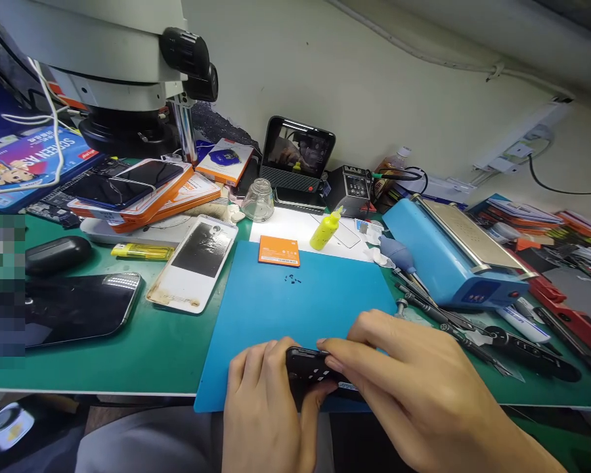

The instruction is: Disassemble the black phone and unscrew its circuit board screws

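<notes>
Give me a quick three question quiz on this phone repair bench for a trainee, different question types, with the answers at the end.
1. True or false: the orange battery lies on the blue mat.
2. Multiple choice: what do the left hand and the right hand hold between them? A) a yellow lighter B) a black phone C) a glass jar
3. Fill in: the yellow bottle stands on a ____ sheet behind the mat.

Key
1. True.
2. B, the black phone, at the mat's near edge.
3. White, the white sheet.
</notes>
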Demonstrator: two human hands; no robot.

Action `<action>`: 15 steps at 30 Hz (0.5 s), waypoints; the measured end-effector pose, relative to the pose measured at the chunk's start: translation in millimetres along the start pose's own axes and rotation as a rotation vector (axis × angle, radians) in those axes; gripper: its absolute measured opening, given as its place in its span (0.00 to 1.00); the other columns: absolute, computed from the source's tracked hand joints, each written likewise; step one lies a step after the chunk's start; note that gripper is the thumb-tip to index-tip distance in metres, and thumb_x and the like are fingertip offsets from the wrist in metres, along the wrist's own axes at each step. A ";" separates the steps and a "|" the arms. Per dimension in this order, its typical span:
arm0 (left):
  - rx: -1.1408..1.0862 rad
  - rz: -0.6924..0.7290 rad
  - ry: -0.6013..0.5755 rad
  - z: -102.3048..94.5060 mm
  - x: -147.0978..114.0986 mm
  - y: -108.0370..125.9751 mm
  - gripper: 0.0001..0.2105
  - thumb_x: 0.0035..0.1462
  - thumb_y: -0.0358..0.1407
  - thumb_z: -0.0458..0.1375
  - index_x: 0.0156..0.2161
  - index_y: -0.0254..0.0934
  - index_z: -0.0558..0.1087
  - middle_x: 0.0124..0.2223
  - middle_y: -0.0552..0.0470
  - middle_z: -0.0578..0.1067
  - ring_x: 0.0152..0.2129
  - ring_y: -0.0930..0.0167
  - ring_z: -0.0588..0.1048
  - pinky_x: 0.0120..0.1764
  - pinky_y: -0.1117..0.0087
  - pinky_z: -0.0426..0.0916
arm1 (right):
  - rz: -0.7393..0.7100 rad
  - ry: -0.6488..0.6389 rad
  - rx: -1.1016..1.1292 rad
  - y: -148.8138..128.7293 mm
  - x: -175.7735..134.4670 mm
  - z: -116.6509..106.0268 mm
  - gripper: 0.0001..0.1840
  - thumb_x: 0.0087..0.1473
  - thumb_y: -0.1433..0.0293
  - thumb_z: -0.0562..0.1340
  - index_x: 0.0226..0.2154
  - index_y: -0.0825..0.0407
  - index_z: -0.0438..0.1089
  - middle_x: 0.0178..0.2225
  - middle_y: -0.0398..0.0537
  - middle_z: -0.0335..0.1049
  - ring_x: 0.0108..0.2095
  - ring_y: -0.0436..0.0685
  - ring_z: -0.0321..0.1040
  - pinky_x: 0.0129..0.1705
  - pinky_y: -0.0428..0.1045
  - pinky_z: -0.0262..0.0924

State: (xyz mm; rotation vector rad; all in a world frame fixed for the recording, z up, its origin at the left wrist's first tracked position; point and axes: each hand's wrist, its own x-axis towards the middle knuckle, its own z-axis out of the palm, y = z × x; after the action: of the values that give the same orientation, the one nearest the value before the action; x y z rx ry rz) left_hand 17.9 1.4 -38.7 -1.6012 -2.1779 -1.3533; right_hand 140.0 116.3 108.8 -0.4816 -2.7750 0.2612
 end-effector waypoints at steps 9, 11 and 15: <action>0.051 -0.035 -0.041 -0.2 3.0 2.9 0.29 0.78 0.42 0.54 0.76 0.35 0.59 0.43 0.43 0.83 0.40 0.56 0.81 0.46 0.53 0.76 | 0.524 0.050 0.291 51.6 0.3 0.4 0.21 0.74 0.51 0.61 0.51 0.46 0.84 0.40 0.47 0.82 0.40 0.57 0.80 0.40 0.50 0.75; 0.031 -0.063 -0.052 -0.3 1.3 2.2 0.32 0.77 0.41 0.55 0.79 0.35 0.54 0.44 0.42 0.83 0.40 0.55 0.82 0.45 0.53 0.78 | 0.528 0.061 0.176 64.6 -9.4 8.5 0.21 0.73 0.54 0.63 0.59 0.46 0.80 0.37 0.46 0.82 0.36 0.57 0.79 0.39 0.52 0.76; -0.011 -0.159 -0.056 -2.4 -0.3 -7.1 0.32 0.73 0.38 0.54 0.79 0.42 0.55 0.55 0.39 0.83 0.42 0.55 0.85 0.44 0.51 0.81 | 0.448 0.165 -0.056 75.3 -33.3 21.7 0.22 0.74 0.57 0.60 0.59 0.51 0.80 0.51 0.58 0.83 0.50 0.69 0.81 0.52 0.65 0.76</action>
State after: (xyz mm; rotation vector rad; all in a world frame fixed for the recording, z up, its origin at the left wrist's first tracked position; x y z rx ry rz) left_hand 11.3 -0.8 -41.6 -1.5165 -2.3796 -1.3789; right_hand 185.0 171.6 62.2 -1.0868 -2.4908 0.2301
